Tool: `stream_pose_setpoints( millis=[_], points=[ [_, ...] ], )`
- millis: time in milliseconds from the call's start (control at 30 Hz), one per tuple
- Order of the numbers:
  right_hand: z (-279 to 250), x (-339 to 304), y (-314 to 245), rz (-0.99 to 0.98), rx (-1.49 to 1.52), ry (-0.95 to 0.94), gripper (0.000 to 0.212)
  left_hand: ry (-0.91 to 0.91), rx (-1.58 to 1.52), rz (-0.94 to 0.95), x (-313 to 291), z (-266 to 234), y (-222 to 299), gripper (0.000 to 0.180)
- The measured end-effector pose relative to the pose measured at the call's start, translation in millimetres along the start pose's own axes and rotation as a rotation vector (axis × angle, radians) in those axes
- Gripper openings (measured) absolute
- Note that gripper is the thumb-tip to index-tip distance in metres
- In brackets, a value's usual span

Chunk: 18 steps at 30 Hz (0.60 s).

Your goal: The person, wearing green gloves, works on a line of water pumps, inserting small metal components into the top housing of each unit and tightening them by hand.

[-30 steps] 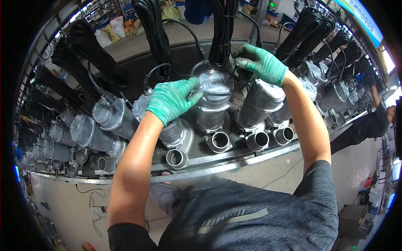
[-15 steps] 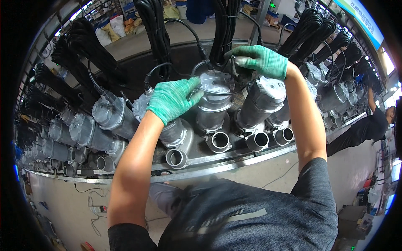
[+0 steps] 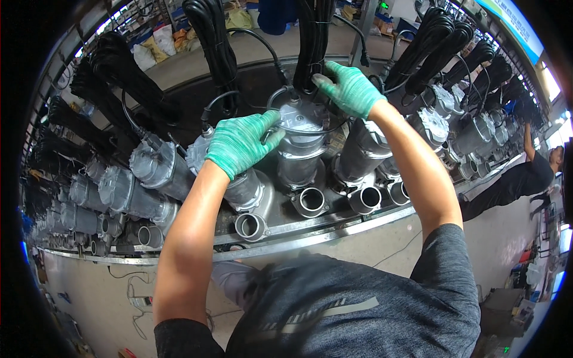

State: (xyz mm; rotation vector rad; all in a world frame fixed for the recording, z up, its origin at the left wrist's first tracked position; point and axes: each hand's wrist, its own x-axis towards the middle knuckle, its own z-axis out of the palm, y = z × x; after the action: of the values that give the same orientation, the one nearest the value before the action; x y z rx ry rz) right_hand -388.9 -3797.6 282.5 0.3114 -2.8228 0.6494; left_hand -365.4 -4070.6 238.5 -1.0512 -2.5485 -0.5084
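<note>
Both hands wear green knitted gloves over a row of grey metal pumps. My left hand (image 3: 242,143) pinches a thin black cable (image 3: 301,131) that loops across the front of the middle pump's top (image 3: 303,119). Behind that pump a thick bundle of coiled black cable (image 3: 311,45) stands upright. My right hand (image 3: 352,90) is at the lower right side of this bundle, thumb and fingers closed on its edge. The exact strand between them is hard to make out. Below the right wrist stands another pump (image 3: 361,152), its top partly covered by my forearm.
More pumps (image 3: 158,161) with cable bundles (image 3: 128,71) line the curved bench on both sides. Round pipe outlets (image 3: 250,225) face me above the metal bench edge (image 3: 298,241). A person (image 3: 516,191) stands at the far right. Sacks (image 3: 161,42) lie on the floor beyond.
My right hand has moved left and slightly down, from beside the upright cable bundle onto its lower edge. My left hand stays almost in place, still pinching the cable. The view has shifted slightly.
</note>
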Motion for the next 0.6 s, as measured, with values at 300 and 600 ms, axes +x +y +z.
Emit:
stream_pose_setpoints(
  millis=[300, 600],
  points=[
    [14.9, -12.9, -6.3, -0.003, 0.072, 0.192, 0.036, -0.013, 0.004, 0.004, 1.9, 0.2, 1.0, 0.040],
    [-12.7, -22.7, 3.7, -0.106, -0.042, 0.064, 0.046, -0.014, -0.021, -0.002, 3.7, 1.8, 1.8, 0.040]
  ],
)
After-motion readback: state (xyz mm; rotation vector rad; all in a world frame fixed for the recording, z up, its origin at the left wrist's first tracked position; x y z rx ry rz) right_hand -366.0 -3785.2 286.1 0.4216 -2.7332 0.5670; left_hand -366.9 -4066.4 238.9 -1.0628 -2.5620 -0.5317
